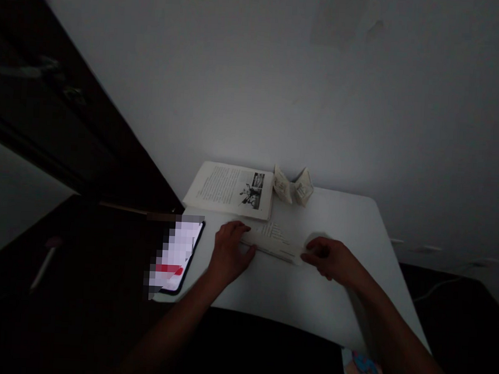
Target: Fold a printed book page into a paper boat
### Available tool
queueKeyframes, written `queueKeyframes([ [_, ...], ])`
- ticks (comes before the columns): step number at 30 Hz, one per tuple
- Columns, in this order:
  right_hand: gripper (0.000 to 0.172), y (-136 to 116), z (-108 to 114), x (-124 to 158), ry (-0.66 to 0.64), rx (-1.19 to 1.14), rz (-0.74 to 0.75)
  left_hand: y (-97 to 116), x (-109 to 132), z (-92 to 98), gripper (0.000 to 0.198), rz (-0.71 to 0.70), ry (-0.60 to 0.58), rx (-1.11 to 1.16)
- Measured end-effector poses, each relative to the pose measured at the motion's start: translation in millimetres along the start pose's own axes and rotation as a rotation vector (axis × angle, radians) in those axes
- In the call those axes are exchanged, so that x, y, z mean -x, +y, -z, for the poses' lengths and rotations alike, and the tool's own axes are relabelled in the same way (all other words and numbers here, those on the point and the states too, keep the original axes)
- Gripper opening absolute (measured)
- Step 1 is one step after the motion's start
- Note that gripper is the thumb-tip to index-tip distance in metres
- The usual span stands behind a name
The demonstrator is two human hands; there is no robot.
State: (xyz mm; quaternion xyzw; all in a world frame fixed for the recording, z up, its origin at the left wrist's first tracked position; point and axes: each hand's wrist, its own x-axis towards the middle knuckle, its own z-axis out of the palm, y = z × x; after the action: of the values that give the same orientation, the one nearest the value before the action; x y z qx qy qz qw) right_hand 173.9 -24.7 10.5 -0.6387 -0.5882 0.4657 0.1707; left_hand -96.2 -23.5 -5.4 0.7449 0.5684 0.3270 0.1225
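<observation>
A folded sheet of printed paper (275,247) lies across the middle of the white table, its long folded edge toward me. My left hand (232,248) grips the paper's left end, fingertips over the far side and thumb at the near edge. At the opposite end, my right hand (327,259) is closed in a pinch on the paper's right corner. Just beyond the paper rests a book or stack of printed pages (228,188) with a black-and-white picture. Beside it stands a folded paper piece (293,186) with two raised points.
A phone (179,256) with a lit screen lies at the left edge of the white table (348,214). Behind the table is a pale wall (255,87), with a dark door (70,88) to the left. A colourful box or packet (363,371) shows below the front edge.
</observation>
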Motion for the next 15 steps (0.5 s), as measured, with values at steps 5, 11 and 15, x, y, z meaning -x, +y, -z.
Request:
queueKeyframes([
  [5, 0.033, -6, -9, -1, 0.03, 0.124, 0.091, -2, 1, -2.4, 0.04, -0.017, -0.028, -0.09],
  [11, 0.025, -2, -13, 5, 0.113, 0.158, 0.176, 1, 3, -2.6, 0.037, -0.05, -0.061, -0.119],
  [15, 0.029, 7, -17, 13, 0.211, 0.053, 0.156, 1, 3, -1.9, 0.035, -0.07, -0.106, -0.135],
])
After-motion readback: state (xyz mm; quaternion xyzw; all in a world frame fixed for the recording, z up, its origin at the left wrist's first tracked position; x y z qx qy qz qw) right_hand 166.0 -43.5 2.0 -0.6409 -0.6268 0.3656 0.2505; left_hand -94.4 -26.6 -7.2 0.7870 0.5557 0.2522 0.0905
